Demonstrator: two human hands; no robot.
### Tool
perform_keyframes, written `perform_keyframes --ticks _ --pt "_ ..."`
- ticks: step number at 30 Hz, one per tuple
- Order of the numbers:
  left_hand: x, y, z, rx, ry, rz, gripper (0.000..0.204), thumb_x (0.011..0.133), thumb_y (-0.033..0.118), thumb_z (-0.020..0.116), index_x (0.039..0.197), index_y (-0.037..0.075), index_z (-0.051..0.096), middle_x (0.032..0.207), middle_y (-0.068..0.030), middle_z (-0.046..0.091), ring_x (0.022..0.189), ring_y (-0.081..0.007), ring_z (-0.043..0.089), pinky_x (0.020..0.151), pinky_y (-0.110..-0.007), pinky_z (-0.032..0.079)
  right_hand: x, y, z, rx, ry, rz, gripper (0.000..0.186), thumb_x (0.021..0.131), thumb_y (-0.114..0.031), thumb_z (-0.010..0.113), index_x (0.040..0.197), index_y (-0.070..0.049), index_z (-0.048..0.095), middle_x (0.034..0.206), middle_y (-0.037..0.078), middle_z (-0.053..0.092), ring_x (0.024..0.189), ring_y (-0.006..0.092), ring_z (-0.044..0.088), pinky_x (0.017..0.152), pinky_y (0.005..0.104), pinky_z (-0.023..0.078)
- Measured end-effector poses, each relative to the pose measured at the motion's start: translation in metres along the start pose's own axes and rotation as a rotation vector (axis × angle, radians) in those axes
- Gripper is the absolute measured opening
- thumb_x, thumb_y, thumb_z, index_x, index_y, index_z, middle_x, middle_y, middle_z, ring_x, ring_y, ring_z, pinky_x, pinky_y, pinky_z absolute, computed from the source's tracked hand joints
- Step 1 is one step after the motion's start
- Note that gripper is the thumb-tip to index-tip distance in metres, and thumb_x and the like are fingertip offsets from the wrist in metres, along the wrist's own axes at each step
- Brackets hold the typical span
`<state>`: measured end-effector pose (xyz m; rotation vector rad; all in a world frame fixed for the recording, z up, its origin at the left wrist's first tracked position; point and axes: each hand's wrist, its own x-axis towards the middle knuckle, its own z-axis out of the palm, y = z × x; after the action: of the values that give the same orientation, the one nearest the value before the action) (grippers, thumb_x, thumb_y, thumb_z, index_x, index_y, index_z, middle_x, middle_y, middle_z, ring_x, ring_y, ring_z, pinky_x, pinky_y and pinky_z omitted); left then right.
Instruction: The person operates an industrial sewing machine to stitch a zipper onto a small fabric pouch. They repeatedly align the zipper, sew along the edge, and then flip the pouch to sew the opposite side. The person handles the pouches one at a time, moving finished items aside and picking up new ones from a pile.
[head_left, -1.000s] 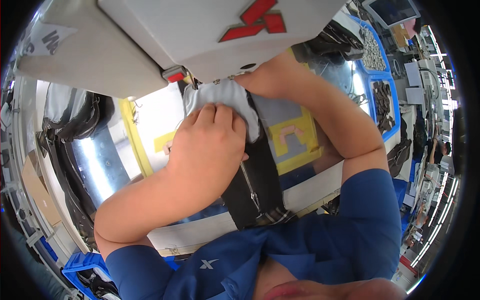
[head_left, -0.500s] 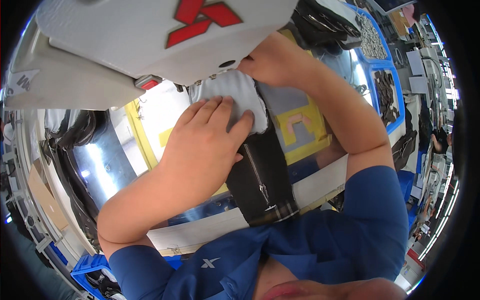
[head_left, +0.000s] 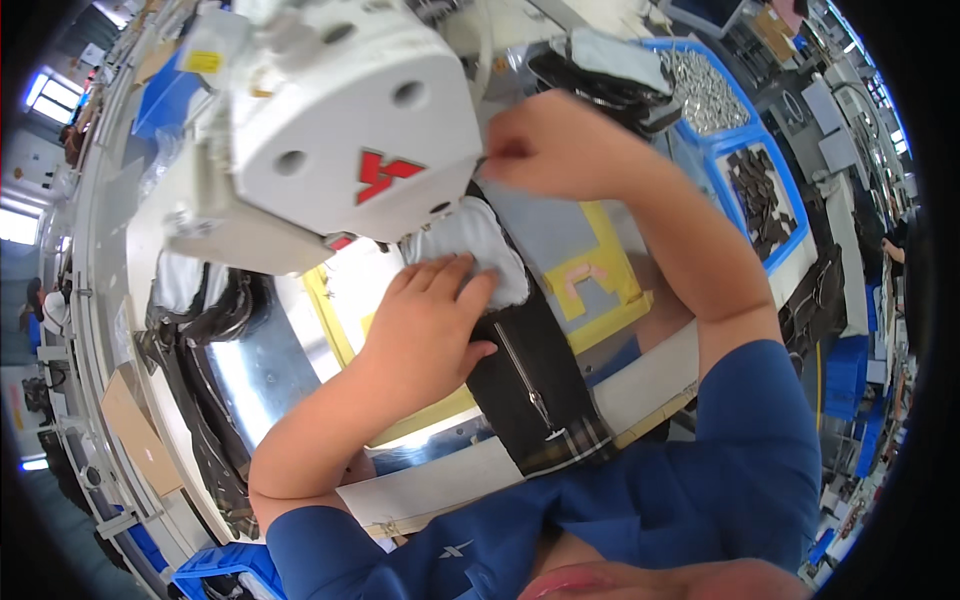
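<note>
My left hand (head_left: 425, 320) lies flat, fingers stretched out, on a light grey padded panel (head_left: 490, 255). That panel joins a black fabric strip (head_left: 510, 365) with a metal zipper (head_left: 525, 375) and a plaid end towards me. The panel's far edge reaches under the white sewing machine head (head_left: 330, 110), where the needle area is hidden. Beside the head's right side, my right hand (head_left: 550, 145) is raised above the work plate with its fingers curled inward. It is slightly blurred, and whatever its fingertips hold cannot be made out.
Black, light-lined pieces (head_left: 205, 305) are heaped at the left; a similar pile (head_left: 605, 75) sits at the far right. Beyond my right arm, a blue divided tray (head_left: 712, 150) holds small metal parts and dark pieces. Yellow tape (head_left: 610, 315) borders the work plate. A blue bin (head_left: 230, 572) stands lower left.
My right hand has lifted back from the panel's far right edge to beside the machine head. My left hand stays on the panel. The whole view has shifted, showing more of the machine.
</note>
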<state>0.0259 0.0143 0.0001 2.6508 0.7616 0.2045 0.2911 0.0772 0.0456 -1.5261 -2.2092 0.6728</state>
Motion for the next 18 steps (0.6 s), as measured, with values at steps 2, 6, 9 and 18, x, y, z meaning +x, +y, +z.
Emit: perform_keyframes --ticks 2,6,9,18 --pt "-0.004 -0.002 0.003 0.008 0.035 -0.004 0.074 0.075 0.022 0.092 0.140 0.005 0.060 0.145 -0.0230 0.060 0.135 -0.0421 0.058 0.114 -0.051 0.045 -0.025 -0.020 -0.047 0.212 0.181 0.082 0.020 0.089 -0.019 0.078 0.096 -0.001 0.077 0.081 0.009 0.075 0.074 0.0229 0.071 0.068 0.0347 0.055" --pt "0.002 -0.003 0.001 -0.073 0.046 0.063 0.074 0.074 0.021 0.092 0.139 0.003 0.060 0.141 -0.0241 0.063 0.133 -0.0429 0.060 0.113 -0.049 0.047 -0.106 -0.020 -0.110 -0.028 0.624 -0.174 0.021 0.097 -0.019 0.074 0.111 -0.004 0.070 0.095 0.001 0.071 0.082 0.0131 0.069 0.074 0.0267 0.056" --pt "0.011 -0.013 0.020 -0.147 0.036 0.183 0.075 0.074 0.022 0.092 0.139 0.002 0.059 0.141 -0.0236 0.063 0.132 -0.0445 0.059 0.112 -0.049 0.047 -0.152 -0.019 -0.105 -0.331 0.407 -0.111 0.028 0.095 -0.022 0.076 0.116 -0.004 0.067 0.099 0.003 0.070 0.086 0.0153 0.068 0.079 0.0285 0.055" --pt "0.008 0.008 0.045 0.036 0.256 0.144 0.041 0.079 0.018 0.086 0.112 0.003 0.068 0.115 -0.0194 0.071 0.112 -0.0402 0.068 0.099 -0.050 0.053 -0.181 -0.002 -0.073 -0.552 0.069 -0.134 0.053 0.089 -0.030 0.082 0.130 -0.004 0.060 0.112 0.009 0.069 0.098 0.0222 0.067 0.091 0.0340 0.052"
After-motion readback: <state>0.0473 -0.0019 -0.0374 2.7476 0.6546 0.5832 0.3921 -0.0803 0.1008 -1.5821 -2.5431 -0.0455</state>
